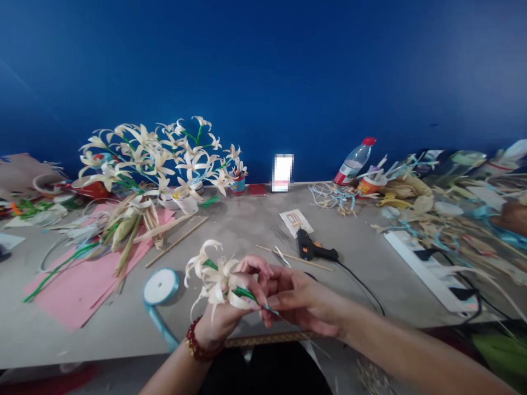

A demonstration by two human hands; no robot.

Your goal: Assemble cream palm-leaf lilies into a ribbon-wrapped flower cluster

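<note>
My left hand (241,293), with a red bead bracelet at its wrist, is closed around the base of a cream handmade flower (216,280). Curled petals spread out to the left of the fingers, and green wrapping shows below them. My right hand (300,299) pinches the thin stem (272,310) just beside the left fingers, where a bit of light blue ribbon shows. Thin wire-like ends stick out below the right hand. Left of the flower, a roll of light blue ribbon (160,286) lies on the table, its loose end hanging toward the front edge.
A black glue gun (315,247) with a cable lies beyond my right hand, near scissors (282,255) and a thin stick (304,260). At right is a white power strip (428,274). Finished flowers (164,153) stand back left above pink paper (78,291). A bottle (354,162) leans at the back.
</note>
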